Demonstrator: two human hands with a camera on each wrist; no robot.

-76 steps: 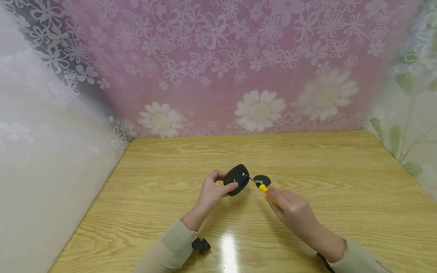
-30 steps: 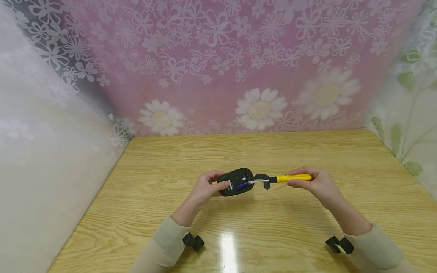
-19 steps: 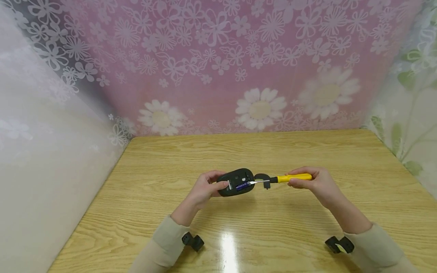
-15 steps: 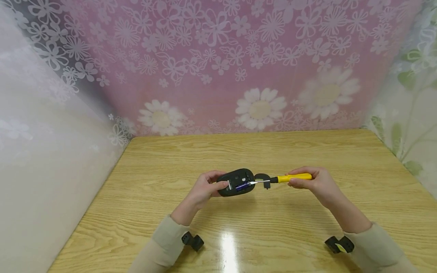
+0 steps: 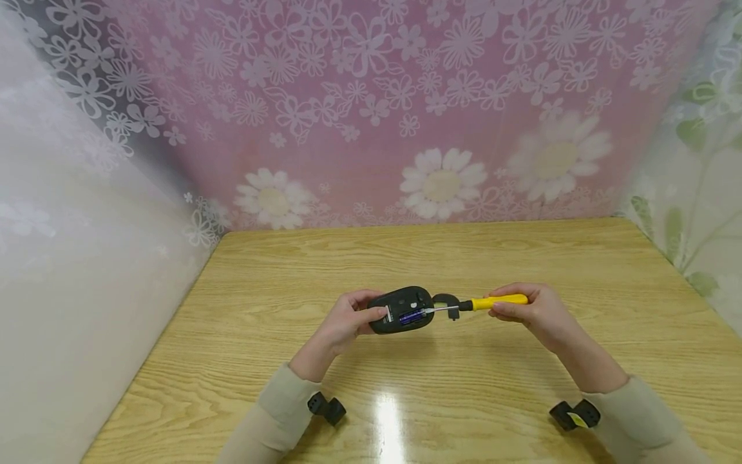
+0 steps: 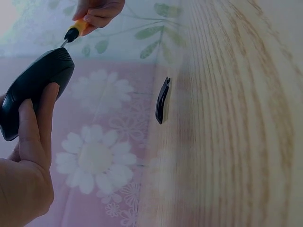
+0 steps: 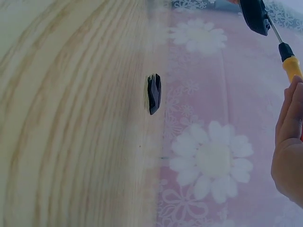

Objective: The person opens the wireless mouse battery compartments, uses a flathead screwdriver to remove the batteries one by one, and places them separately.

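Note:
My left hand (image 5: 346, 322) grips a black computer mouse (image 5: 400, 301) by its left end, thumb on top and underside facing up, held above the table. In its uncovered slot lies a purple battery (image 5: 412, 317). My right hand (image 5: 542, 317) pinches the yellow handle of a screwdriver (image 5: 493, 302), whose thin metal shaft reaches left to the battery's right end. Whether the tip touches the battery or the slot's edge, I cannot tell. On the table behind the shaft lies the black battery cover (image 5: 445, 299), also seen in the left wrist view as a thin curved piece (image 6: 162, 101).
The wood-grain table (image 5: 278, 277) spreads under both hands. A pink flowered backdrop (image 5: 371, 129) stands along its far edge, with pale sheets at both sides. Small black devices (image 5: 327, 408) are strapped at both wrists.
Compared with the earliest frame, the mouse has turned flatter and the screwdriver has swung to nearly level, my right hand moving right and up. Over the last half second, hardly anything moved.

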